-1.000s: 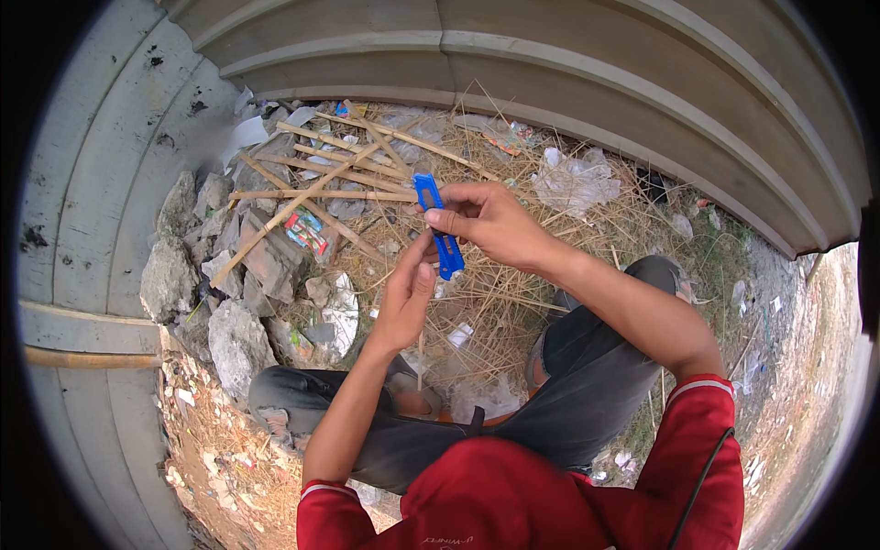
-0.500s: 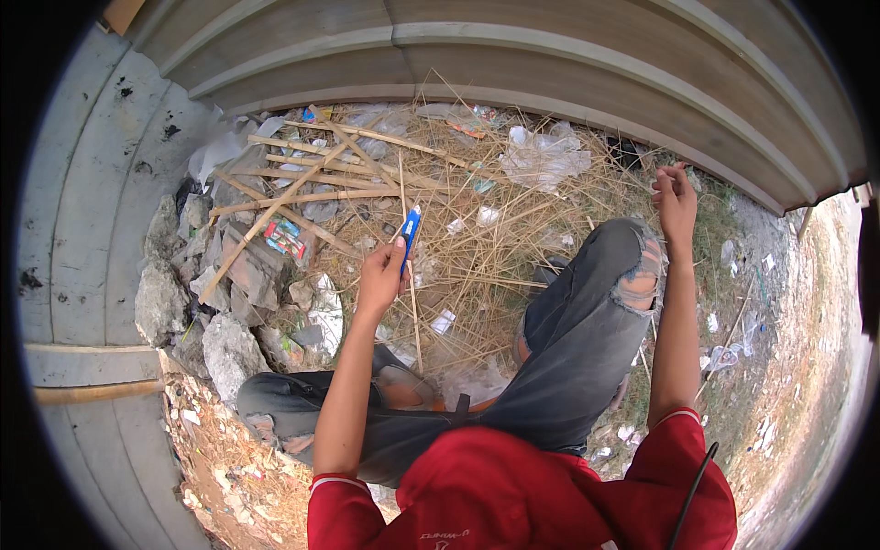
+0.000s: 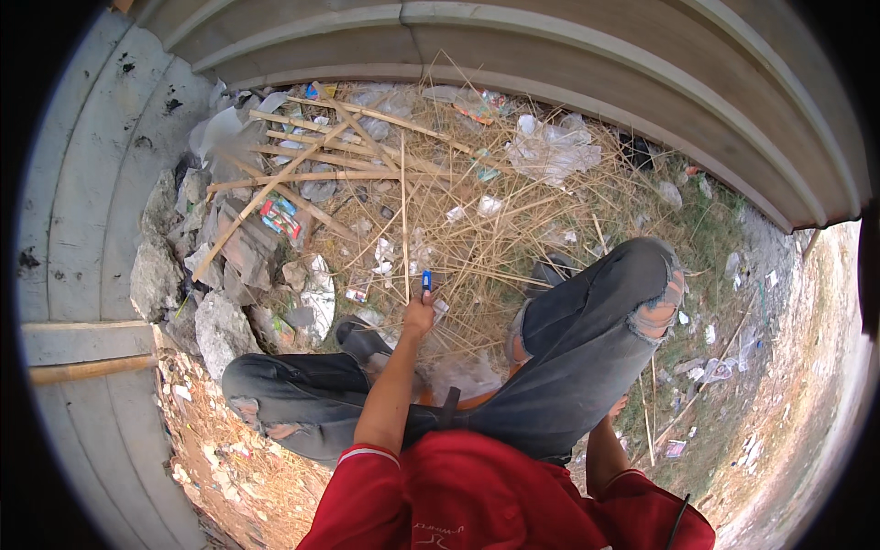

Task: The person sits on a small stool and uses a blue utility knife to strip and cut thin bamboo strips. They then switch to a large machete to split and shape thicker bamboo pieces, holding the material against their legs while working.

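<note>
My left hand point(image 3: 419, 316) is closed around a blue utility knife point(image 3: 427, 280), which points away from me over the straw between my knees. Just left of the knife lies a long thin bamboo stick point(image 3: 404, 211). My right hand point(image 3: 619, 407) is low beside my right thigh, mostly hidden behind the torn grey jeans point(image 3: 587, 339); only a bit of its fingers shows, and I cannot tell what they do. Several split bamboo strips point(image 3: 344, 174) lie crossed in a heap at the far left.
Broken concrete chunks point(image 3: 225, 335) are piled on the left, next to a grey sheet wall point(image 3: 96, 183). A ribbed metal wall point(image 3: 568, 55) closes the far side. Dry straw point(image 3: 495, 238), crumpled plastic point(image 3: 550, 147) and scraps cover the ground.
My left hand has drawn the knife back toward me and slightly right. My right hand has come down from the far right to beside my thigh.
</note>
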